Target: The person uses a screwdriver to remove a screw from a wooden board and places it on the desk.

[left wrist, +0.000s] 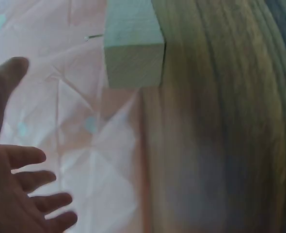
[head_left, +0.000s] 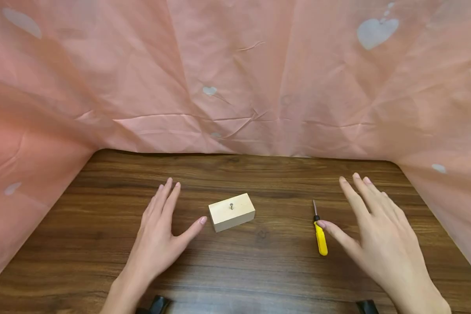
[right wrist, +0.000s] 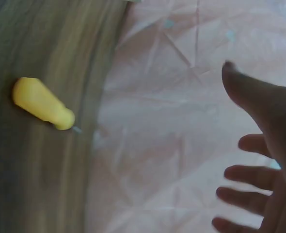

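Observation:
A pale wooden block (head_left: 235,214) lies on the table, a metal screw (head_left: 231,206) standing up from its top face. To the block's left my left hand (head_left: 158,237) is held with fingers straight and thumb spread toward it, holding nothing. In the left wrist view the block (left wrist: 135,65) shows end-on, with the screw (left wrist: 94,37) sticking out sideways. A screwdriver with a yellow handle (head_left: 321,240) lies at the right, its shaft pointing away from me. Just right of it, my right hand (head_left: 384,237) is spread and holds nothing. The right wrist view shows the screwdriver (right wrist: 41,102) apart from that hand.
The dark wood-grain table (head_left: 259,270) stretches under everything. A pink cloth (head_left: 235,78) with pale hearts hangs along the back and both sides. Two black objects (head_left: 158,304) poke in at the bottom edge near the wrists.

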The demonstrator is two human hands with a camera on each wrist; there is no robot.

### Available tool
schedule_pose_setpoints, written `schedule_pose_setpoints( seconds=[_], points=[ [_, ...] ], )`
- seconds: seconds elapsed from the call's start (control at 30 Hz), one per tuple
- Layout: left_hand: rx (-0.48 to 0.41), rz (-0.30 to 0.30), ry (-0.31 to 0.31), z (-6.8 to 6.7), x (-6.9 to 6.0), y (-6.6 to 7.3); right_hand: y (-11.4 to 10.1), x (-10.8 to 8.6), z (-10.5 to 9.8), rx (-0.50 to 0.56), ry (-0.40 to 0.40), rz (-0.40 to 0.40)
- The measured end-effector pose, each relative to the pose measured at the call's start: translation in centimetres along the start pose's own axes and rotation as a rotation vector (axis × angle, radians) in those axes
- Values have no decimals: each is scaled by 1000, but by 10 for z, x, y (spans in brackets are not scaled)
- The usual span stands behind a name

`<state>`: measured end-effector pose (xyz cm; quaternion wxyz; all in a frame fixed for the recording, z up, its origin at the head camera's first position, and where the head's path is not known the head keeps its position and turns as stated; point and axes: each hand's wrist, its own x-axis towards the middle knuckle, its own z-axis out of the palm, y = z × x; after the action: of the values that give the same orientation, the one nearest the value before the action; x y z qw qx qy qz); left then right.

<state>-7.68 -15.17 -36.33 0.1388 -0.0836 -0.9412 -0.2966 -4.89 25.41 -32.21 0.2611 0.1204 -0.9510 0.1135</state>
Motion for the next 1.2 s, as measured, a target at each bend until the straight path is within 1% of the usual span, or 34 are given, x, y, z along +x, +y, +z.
schedule_pose_setpoints(
  seconds=[0.07,0.13,0.23,0.3,0.37,0.43,0.47,0.53,0.57,0.67,0.7,0.73,0.8,0.83,0.87,0.93,1.03,1.13,1.2],
  points=[
    [-112,-42,-24,5,3,-1,3,1,7,70,38,11],
    [-205,-78,-43,11,6,-3,7,1,16,134,71,30],
    [-303,-124,-57,21,11,-5,14,0,30,231,102,104],
    [-369,-164,-83,27,14,-6,19,-1,39,288,112,183],
    [-456,-210,-119,33,16,-8,25,-4,49,375,95,299],
    [-551,-252,-157,38,16,-10,30,-8,58,470,59,420],
    [-602,-271,-176,40,15,-11,33,-10,63,540,45,476],
    [-693,-296,-198,44,14,-14,38,-14,72,738,29,585],
    [-728,-305,-203,46,13,-15,42,-15,76,837,31,625],
    [-802,-309,-206,51,11,-19,51,-19,85,1093,67,714],
    [-810,-301,-203,52,11,-20,54,-19,87,1148,77,731],
    [-810,-293,-204,53,11,-22,55,-20,89,1173,79,741],
    [-797,-272,-210,55,11,-24,57,-19,90,1164,76,757],
    [-783,-262,-212,56,11,-24,57,-19,90,1147,69,766],
    [-765,-254,-213,57,11,-24,56,-18,89,1105,49,772],
    [-717,-244,-215,60,10,-24,54,-18,88,989,-7,776],
    [-635,-231,-186,64,9,-22,49,-18,87,771,-89,756],
    [-577,-226,-154,66,8,-20,42,-18,87,560,-138,695],
    [-560,-231,-139,67,8,-19,38,-18,86,440,-160,618]
  ],
)
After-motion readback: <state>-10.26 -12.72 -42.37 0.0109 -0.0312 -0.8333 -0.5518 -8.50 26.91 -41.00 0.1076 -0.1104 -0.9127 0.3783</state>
